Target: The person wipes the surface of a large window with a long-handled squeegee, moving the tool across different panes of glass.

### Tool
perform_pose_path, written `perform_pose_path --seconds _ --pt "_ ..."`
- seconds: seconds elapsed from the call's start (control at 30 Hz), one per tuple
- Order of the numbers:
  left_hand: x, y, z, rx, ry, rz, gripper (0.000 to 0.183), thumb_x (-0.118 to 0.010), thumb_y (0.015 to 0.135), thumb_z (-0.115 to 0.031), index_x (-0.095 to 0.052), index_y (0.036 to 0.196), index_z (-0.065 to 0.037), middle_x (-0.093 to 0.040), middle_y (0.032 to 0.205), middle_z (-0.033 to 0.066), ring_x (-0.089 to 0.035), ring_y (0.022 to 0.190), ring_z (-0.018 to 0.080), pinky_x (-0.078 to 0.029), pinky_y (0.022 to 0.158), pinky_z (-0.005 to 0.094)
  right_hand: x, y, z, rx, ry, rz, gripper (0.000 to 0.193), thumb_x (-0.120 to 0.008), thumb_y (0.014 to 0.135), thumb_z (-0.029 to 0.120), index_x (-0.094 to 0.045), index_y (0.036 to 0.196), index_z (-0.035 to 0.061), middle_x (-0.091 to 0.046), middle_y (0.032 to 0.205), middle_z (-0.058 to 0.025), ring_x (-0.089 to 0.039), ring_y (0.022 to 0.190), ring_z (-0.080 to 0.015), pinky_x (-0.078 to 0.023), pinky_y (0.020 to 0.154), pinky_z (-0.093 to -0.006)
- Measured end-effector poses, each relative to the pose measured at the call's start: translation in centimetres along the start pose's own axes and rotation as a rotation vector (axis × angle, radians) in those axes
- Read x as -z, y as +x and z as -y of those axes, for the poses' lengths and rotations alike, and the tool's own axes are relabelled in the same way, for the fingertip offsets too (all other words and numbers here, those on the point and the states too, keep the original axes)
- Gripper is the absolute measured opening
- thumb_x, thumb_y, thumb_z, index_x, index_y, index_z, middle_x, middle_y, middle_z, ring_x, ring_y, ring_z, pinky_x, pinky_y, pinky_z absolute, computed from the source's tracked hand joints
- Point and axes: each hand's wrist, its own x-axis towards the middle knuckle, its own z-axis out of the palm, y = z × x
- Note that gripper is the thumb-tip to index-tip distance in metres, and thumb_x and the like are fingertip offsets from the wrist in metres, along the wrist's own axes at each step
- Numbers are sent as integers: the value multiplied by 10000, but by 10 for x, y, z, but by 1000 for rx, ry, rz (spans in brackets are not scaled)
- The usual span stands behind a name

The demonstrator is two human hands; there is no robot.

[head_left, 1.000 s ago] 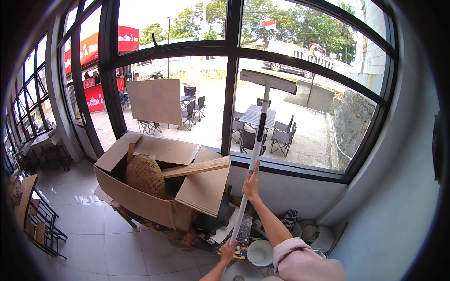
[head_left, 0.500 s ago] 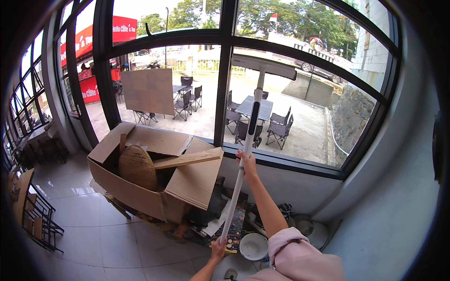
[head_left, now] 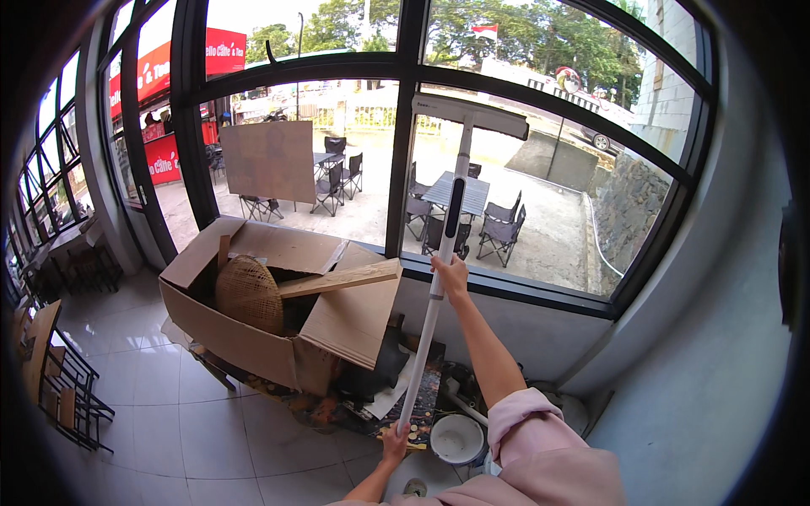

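A long-handled window squeegee (head_left: pixel 429 337) with a white pole slants up from near my body to the right-hand window pane. Its wide white head (head_left: pixel 472 115) lies across the upper part of that pane, the left end close to the dark upright bar. Around the pole's middle, just below the dark grey inset, my right hand (head_left: pixel 451 277) is closed. My left hand (head_left: pixel 393 445) grips the pole's lower end, down near the patterned bench. Whether the head presses on the glass is hard to tell.
Left of the pole, an open cardboard box (head_left: pixel 228 325) holds a woven basket (head_left: pixel 250 293) and a wooden plank (head_left: pixel 342 279). It rests on a dark patterned bench (head_left: pixel 426 405). A white bucket (head_left: pixel 457 439) stands below my right forearm. Wooden chairs (head_left: pixel 63 379) stand at far left.
The squeegee head has shifted slightly up and left on the pane. My right hand has risen a little with the pole. Outside, the vehicle has moved right.
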Motion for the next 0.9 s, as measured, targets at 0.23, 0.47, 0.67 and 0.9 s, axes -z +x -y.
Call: perform_pose_path --seconds 0.23,0.47,0.67,0.9 --pt "-2 -3 -2 -12 10 1 370 -513 850 -383 -578 888 -21 -544 596 137 -567 541 260 -411 500 354 8 -9 -3 -160 243 -12 292 -614 718 249 -584 843 -12 -591 706 -77 -591 658 -135 -439 638 -263" --pt "-26 -3 -2 -52 29 120 406 -518 840 -410 -580 894 -12 -545 584 146 -581 549 283 -416 505 364 65 0 -24 -27 40 -154 307 -613 713 289 -593 864 22 -598 701 -54 -585 670 -140 -429 654 -265" --pt "-63 8 0 -91 -64 185 379 -519 843 -405 -577 875 -32 -536 573 154 -569 544 314 -407 495 372 119 8 -22 -148 57 -221 265 -611 733 256 -588 790 -2 -599 642 -65 -576 600 -119 -458 582 -259" --pt "-93 4 -38 -52 -6 265 409 -507 849 -418 -571 851 -14 -475 519 84 -472 486 153 -375 478 315 169 32 -59 -67 63 -281 297 -620 736 254 -564 874 -3 -625 723 -85 -592 611 -138 -461 594 -274"
